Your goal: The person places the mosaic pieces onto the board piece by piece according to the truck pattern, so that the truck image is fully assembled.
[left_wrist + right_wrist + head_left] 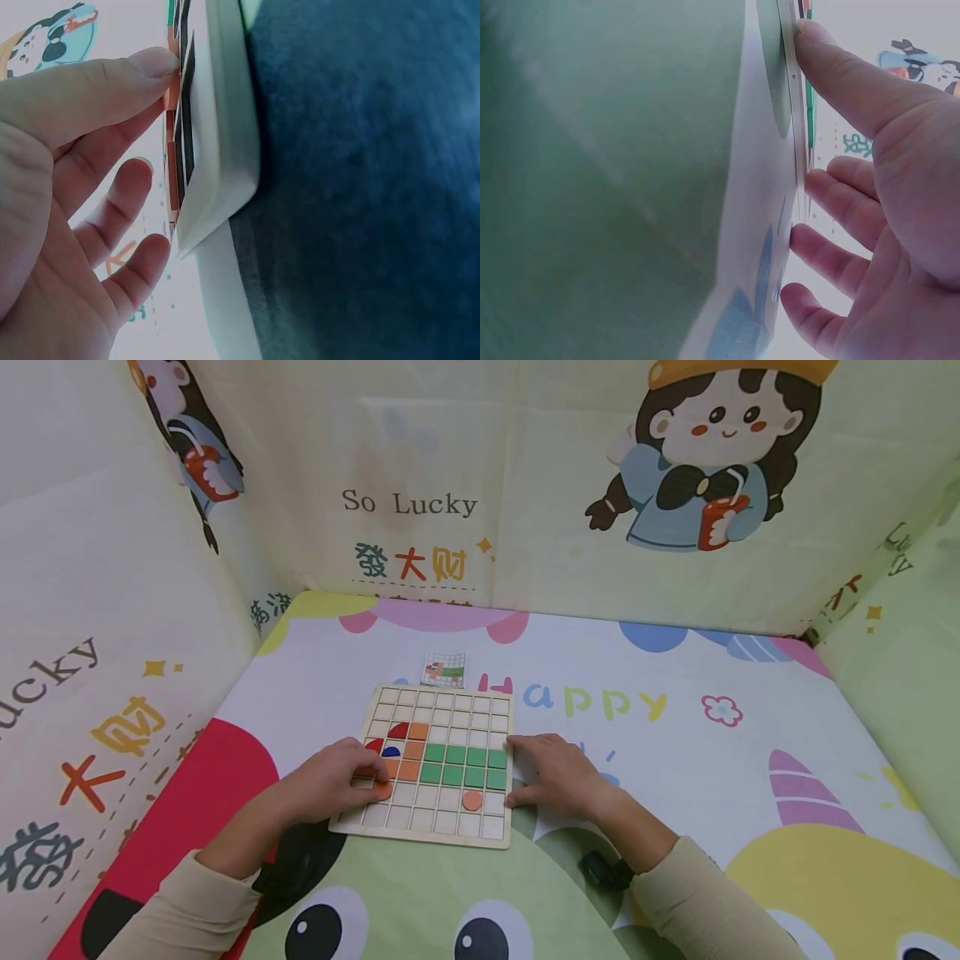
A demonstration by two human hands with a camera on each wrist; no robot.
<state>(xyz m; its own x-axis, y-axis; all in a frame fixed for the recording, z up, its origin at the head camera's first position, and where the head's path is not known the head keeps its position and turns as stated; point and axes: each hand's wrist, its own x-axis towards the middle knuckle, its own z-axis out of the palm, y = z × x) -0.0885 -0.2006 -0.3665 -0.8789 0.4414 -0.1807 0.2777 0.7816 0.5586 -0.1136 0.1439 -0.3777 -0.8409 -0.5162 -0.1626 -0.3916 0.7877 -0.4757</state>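
A wooden grid board [422,820] lies on the patterned cloth in the head view. Orange and green square tiles [453,775] fill part of it, with red curved pieces [399,730] and a blue half-round piece [391,751] at the left. My left hand [330,781] pinches an orange round piece [383,790] between thumb and forefinger, against the board's lower left cells. Another orange round piece [472,800] sits at the lower right. My right hand [558,774] touches the board's right edge with fairly straight fingers; the right wrist view shows its thumb [840,67] at that edge.
A small picture card [443,669] with a coloured grid pattern lies just behind the board. A black strap or device [604,870] is at the right wrist. Printed cloth walls [540,552] stand behind and on both sides.
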